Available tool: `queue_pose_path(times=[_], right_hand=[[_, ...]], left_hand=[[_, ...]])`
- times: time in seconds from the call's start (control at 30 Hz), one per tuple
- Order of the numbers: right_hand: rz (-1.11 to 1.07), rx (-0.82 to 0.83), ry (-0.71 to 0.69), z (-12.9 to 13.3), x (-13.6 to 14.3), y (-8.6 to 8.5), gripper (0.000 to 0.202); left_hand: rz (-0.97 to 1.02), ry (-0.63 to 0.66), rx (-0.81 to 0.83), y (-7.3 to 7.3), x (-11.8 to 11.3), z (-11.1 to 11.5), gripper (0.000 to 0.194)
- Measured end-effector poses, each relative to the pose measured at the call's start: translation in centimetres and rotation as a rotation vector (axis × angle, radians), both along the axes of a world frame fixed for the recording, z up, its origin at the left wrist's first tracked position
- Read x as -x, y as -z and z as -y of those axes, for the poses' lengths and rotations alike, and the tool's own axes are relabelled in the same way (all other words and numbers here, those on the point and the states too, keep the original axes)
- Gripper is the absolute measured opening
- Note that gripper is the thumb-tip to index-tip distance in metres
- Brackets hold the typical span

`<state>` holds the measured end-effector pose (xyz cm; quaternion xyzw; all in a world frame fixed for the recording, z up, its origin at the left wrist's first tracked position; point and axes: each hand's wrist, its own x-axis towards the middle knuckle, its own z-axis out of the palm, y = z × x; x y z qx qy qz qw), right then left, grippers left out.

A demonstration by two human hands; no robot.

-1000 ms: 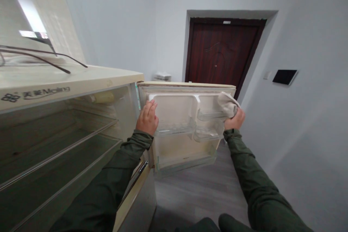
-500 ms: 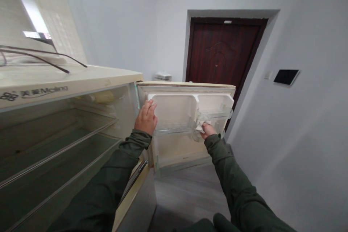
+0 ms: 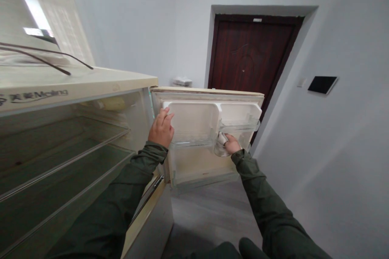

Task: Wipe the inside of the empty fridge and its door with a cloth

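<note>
Two hands: left (image 3: 161,129) on door (image 3: 194,162), right (image 3: 232,145) pressing cloth (image 3: 223,138) in bin (image 3: 240,129).

**Hidden and cut-off parts at the open fridge door**

The cloth (image 3: 223,138) is mostly covered by the right hand (image 3: 231,144); only a pale corner shows. The fridge (image 3: 75,89) runs off the left edge, its brand lettering cropped. The small object (image 3: 181,81) behind the door top is too blurred to identify.
</note>
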<state>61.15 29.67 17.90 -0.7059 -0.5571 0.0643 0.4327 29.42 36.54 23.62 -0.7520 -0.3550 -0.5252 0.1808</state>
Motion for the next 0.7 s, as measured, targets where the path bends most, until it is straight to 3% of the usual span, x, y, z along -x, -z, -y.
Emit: queue_pose_path(times=[0.1,0.17,0.3,0.43,0.5,0.57,0.7], right_hand=[[0.323,0.237,-0.008,0.8,0.8,-0.8,0.044],[0.451,0.285,0.053,1.5,0.2,-0.8,0.047],[0.432,-0.032,0.256,2.9,-2.3,1.9,0.049],[-0.001,-0.477,0.663,3.9,-4.2,6.6,0.043],[-0.376,-0.554,0.814,4.0,-4.1,8.5,0.041],[-0.69,-0.503,0.792,3.7,-3.4,10.0,0.036],[-1.142,-0.376,0.434,1.8,-0.5,11.7,0.038]], left_hand=[[-0.006,0.008,0.002,0.0,0.1,-0.1,0.046],[-0.007,0.013,-0.011,0.1,0.2,-0.2,0.046],[-0.016,0.009,-0.063,0.3,0.1,-0.3,0.043],[-0.012,-0.01,-0.069,0.4,0.0,-0.3,0.042],[-0.013,-0.018,-0.082,0.4,-0.1,-0.2,0.042],[-0.009,-0.014,-0.078,0.4,-0.1,-0.3,0.043],[-0.004,-0.003,-0.056,0.5,-0.2,-0.4,0.043]])
